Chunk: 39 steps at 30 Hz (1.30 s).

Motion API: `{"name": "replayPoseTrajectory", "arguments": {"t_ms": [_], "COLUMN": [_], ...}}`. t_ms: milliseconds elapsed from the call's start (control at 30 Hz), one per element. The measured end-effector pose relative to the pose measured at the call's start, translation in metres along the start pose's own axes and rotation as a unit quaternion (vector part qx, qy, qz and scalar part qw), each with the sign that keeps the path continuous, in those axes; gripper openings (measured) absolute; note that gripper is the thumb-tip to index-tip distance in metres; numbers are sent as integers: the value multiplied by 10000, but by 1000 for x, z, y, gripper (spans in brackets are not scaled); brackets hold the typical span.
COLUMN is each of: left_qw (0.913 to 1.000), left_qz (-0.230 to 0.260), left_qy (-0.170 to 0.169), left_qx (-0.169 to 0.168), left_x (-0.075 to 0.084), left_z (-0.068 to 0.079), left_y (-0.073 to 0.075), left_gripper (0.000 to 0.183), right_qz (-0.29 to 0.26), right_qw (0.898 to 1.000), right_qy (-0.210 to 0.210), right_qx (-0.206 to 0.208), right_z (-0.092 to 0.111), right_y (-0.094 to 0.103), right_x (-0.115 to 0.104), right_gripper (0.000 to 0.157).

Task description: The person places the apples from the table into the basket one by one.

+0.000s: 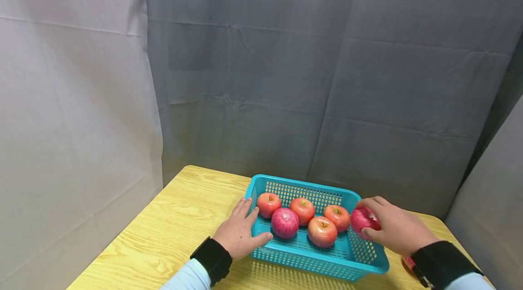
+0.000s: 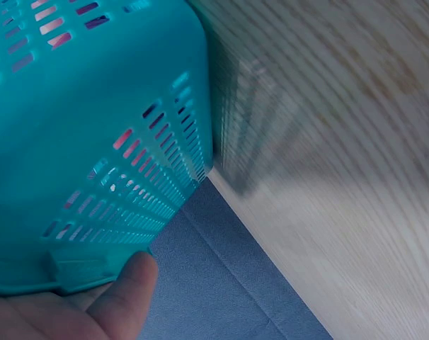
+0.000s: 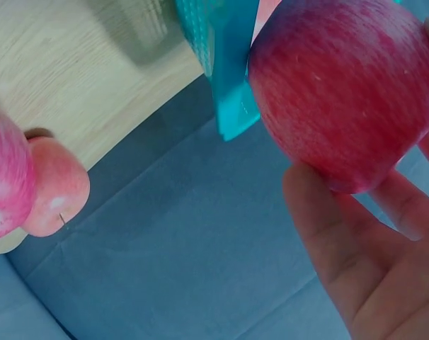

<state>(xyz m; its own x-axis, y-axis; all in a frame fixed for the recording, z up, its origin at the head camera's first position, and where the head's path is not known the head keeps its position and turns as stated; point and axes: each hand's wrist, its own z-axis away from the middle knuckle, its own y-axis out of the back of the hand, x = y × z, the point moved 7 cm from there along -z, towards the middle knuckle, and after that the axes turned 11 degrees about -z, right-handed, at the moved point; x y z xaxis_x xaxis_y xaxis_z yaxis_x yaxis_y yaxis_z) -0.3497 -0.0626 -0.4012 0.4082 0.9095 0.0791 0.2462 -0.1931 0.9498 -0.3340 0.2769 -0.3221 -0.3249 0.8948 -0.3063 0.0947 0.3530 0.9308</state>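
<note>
A turquoise plastic basket (image 1: 314,260) with perforated walls stands on the table and holds several apples. Red-pink apples (image 1: 303,211) lie at its back, with a darker crimson apple (image 1: 285,223) and a paler one (image 1: 322,231) nearer the front. My left hand (image 1: 239,233) is at the basket's left end, fingers spread, the fingertips and thumb right at the rim. Over the right end, my right hand (image 1: 394,226) grips a dark red apple (image 3: 342,92) at about rim height. From its wrist, this apple overlaps the turquoise rim (image 3: 236,92).
The light wood table (image 1: 163,217) carries two more apples to the right of the basket: a pink one (image 3: 55,188) and a darker one (image 3: 6,173) side by side. A grey cloth (image 1: 261,76) hangs behind, with pale cloth (image 1: 73,99) on the left.
</note>
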Motion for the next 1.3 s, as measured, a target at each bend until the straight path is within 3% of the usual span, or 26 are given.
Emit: {"name": "replayPoseTrajectory", "arguments": {"t_ms": [333,600,1300], "left_qw": [10000,10000,10000], "left_qz": [67,51,34], "left_qy": [9,-15,-31], "left_qx": [4,13,17], "left_x": [0,1,1], "left_z": [0,0,0], "left_y": [1,1,1], "left_gripper": [85,90,91], "right_qz": [7,63,-37], "right_qw": [9997,9993,9964], "right_qy": [-58,305,-33], "right_qx": [-228,-226,-848], "right_z": [-5,-6,-9], "right_y": [-12,-22,-52], "right_x": [-3,-7,-5], "right_gripper": [70,64,68]}}
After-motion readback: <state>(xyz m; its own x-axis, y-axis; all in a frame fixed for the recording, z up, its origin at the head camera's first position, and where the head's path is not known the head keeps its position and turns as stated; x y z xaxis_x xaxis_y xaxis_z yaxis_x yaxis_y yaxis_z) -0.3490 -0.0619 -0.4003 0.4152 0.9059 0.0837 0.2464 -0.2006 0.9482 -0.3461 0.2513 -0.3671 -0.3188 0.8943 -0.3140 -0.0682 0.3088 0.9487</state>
